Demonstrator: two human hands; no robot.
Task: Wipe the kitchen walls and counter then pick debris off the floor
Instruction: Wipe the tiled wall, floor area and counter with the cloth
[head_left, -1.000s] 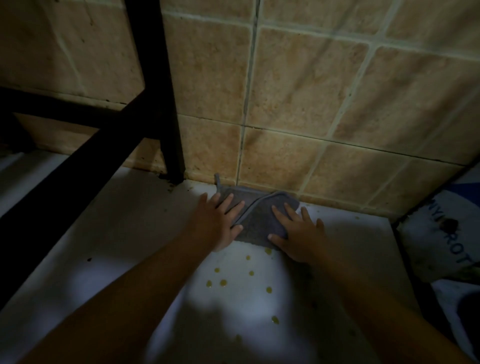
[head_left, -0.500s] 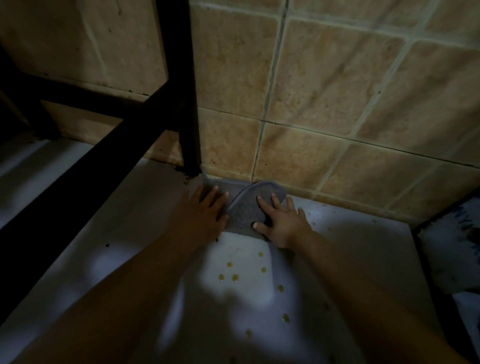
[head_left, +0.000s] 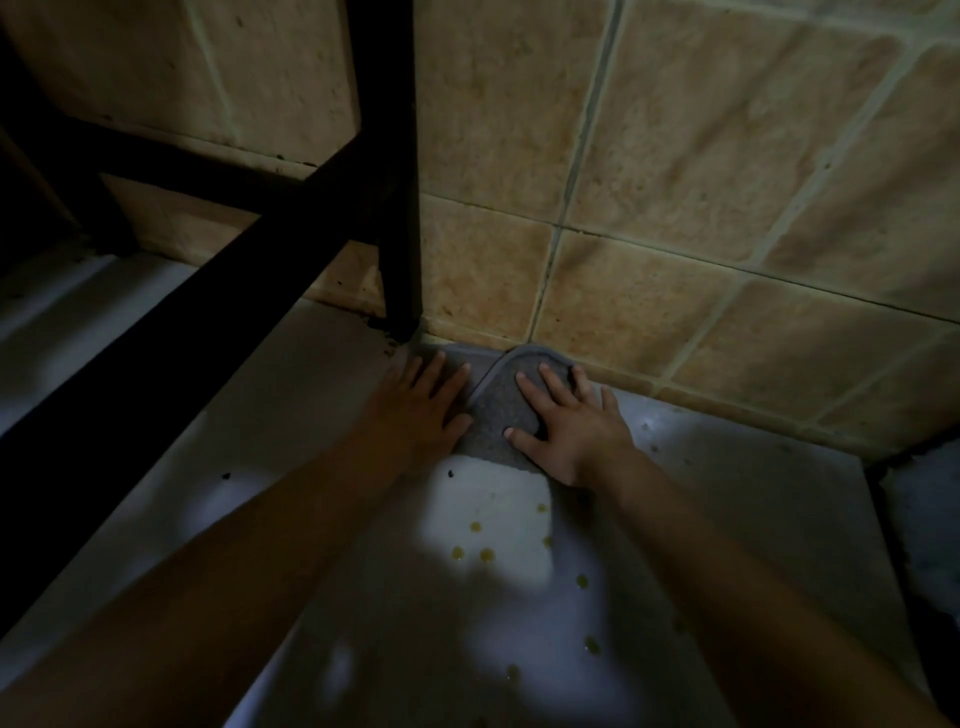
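The wall (head_left: 701, 171) is the biggest thing you see. It is made of tan tiles with pale lines between them, and it fills the top of your view.

Below the wall lies the white counter (head_left: 727, 499). It meets the wall along one long edge. The light is dim, with one bright patch on the counter, on your side of the cloth.

A black frame (head_left: 400, 171) stands left of the cloth. One post comes straight down and its foot sits on the counter, right against the wall. A bar slants away from the post, down to the left. Dark crumbs lie around the foot of the post.

Your two arms reach in from the bottom toward the wall.

The gray cloth (head_left: 498, 410) lies flat on the counter, and its far edge touches the wall. It sits just right of the post's foot. One part is folded over, and a raised seam curves across it.

Your left hand (head_left: 415, 410) presses flat on the left part of the cloth, fingers straight and spread, close to the post. Your right hand (head_left: 566, 421) presses flat on the right part, fingers straight too. Your hands lie side by side, a little apart, and grip nothing.

Small yellow drops (head_left: 485, 555) dot the counter on your side of the cloth, well away from the wall.
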